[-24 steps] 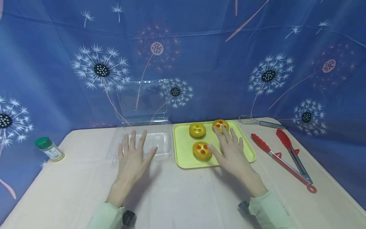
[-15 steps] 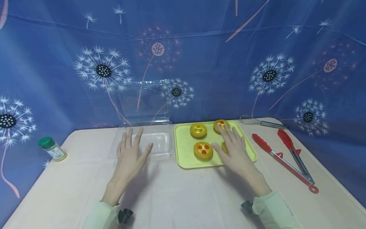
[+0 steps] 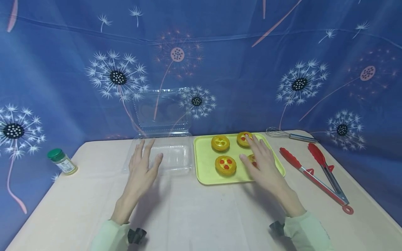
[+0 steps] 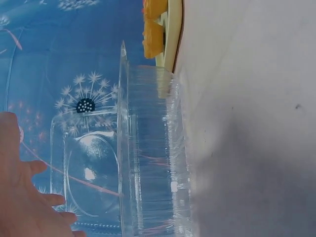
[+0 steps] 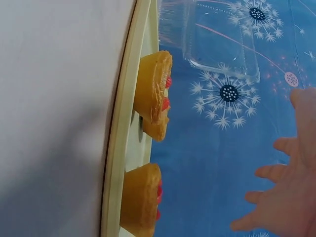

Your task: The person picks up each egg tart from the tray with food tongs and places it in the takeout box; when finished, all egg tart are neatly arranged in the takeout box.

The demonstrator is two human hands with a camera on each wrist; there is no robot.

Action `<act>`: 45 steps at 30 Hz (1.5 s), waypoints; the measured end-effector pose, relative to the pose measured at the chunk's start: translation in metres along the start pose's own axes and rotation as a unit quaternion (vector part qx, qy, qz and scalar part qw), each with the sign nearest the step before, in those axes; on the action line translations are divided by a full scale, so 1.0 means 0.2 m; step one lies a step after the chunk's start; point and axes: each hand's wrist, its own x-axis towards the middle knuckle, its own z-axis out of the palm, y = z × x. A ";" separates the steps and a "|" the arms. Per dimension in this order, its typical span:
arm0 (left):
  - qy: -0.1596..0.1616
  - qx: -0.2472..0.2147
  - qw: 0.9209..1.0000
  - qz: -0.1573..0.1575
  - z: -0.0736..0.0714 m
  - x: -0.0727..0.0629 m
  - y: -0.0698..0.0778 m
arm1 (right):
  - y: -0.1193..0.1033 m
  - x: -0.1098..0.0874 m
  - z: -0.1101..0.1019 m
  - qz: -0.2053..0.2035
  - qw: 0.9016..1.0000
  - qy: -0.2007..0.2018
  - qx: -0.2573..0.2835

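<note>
My left hand (image 3: 139,172) hovers with fingers spread above the left front of a clear plastic clamshell box (image 3: 176,157), whose lid (image 3: 160,111) stands raised against the cloth. Nothing is in that hand. Over the right half of a yellow tray (image 3: 207,179), my right hand (image 3: 263,167) is held with straight, parted fingers, also holding nothing. The tray bears several egg tarts: a plain yellow one (image 3: 220,143), a front one with red dots (image 3: 225,165), a back one (image 3: 244,139) and one partly hidden (image 3: 252,159) by the right hand. In the right wrist view, a gap separates the hand from a tart (image 5: 143,200).
A green-capped jar (image 3: 62,161) stands at the table's left edge. Right of the tray lie red-tipped tongs (image 3: 317,181), spread apart, and behind them a whisk (image 3: 292,135). A blue dandelion-print cloth (image 3: 238,87) hangs at the back.
The view has shifted slightly, so the scene sits farther right. My left hand has drifted a little left relative to the box. More of the tart under my right hand shows.
</note>
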 end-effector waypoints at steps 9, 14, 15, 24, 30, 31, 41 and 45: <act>-0.002 -0.062 0.998 -0.005 -0.05 0.00 -0.02 | 0.01 0.00 -0.03 -0.001 1.000 0.000 0.019; 0.015 -0.106 0.994 0.005 -0.09 0.01 -0.03 | 0.03 0.01 -0.06 -0.009 0.999 0.011 0.038; 0.016 -0.117 0.993 0.006 -0.10 0.00 -0.04 | 0.04 0.01 -0.06 -0.013 0.999 0.015 0.040; 0.030 -0.205 0.978 -0.024 -0.17 0.00 -0.07 | 0.08 -0.01 -0.11 -0.011 0.998 0.026 0.058; 0.038 -0.251 0.967 -0.038 -0.20 0.00 -0.11 | 0.10 -0.01 -0.16 -0.013 0.997 0.028 0.066; 0.037 -0.261 0.964 -0.041 -0.20 0.01 -0.12 | 0.10 -0.01 -0.17 -0.013 0.997 0.031 0.068; 0.067 -0.338 0.932 -0.112 -0.23 0.01 -0.16 | 0.16 -0.01 -0.22 -0.015 0.994 0.045 0.097; 0.083 -0.348 0.925 -0.128 -0.24 0.01 -0.19 | 0.19 -0.02 -0.24 -0.009 0.994 0.051 0.093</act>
